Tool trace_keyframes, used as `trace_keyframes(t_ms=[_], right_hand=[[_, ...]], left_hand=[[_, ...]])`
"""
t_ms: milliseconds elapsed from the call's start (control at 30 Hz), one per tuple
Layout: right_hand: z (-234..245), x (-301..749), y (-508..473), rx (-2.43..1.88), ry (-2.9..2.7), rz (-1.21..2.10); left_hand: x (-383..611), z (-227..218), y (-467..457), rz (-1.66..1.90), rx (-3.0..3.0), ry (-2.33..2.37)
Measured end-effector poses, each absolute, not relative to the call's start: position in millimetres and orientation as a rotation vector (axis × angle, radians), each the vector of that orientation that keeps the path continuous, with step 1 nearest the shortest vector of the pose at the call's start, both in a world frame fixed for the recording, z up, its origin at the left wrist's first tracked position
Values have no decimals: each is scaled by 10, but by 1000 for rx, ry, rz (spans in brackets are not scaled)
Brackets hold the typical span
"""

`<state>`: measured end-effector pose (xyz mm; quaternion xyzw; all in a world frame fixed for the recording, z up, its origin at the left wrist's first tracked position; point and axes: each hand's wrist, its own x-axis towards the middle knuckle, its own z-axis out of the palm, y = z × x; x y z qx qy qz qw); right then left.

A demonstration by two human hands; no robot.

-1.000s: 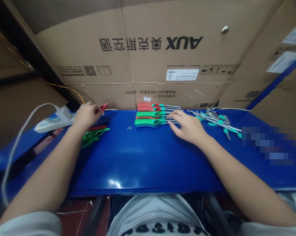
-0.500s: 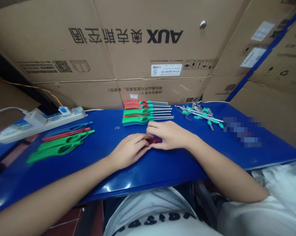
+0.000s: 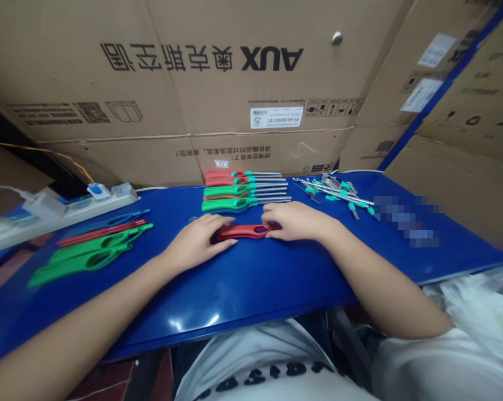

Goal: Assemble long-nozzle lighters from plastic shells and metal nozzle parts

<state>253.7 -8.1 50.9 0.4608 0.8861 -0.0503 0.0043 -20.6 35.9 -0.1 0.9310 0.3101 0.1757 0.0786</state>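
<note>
Between the fingers of both hands: one red plastic lighter handle (image 3: pixel 245 232), lying lengthwise on the blue worktop (image 3: pixel 255 284). Left hand (image 3: pixel 197 242): fingers pressed together, laid over its left end. Right hand (image 3: pixel 295 220): fingers curled round its right end, apparently pinching it. Likely light, stiff and smooth; best held by the solid grip. Beyond the fingers: rows of long-nosed lighters (image 3: pixel 238 192). Left of the left fingers: green lighter handles (image 3: pixel 88 257).
</note>
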Motion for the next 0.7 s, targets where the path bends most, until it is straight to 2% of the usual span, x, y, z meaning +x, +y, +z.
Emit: trace_keyframes(t_ms=[400,700], right_hand=[[572,2590,-78,1560,2650,-349],[506,2650,-34,1508,2736,-395]], left_hand=[[-170,-134,394,837,2527,837],[-178,-144,402,812,2532,853]])
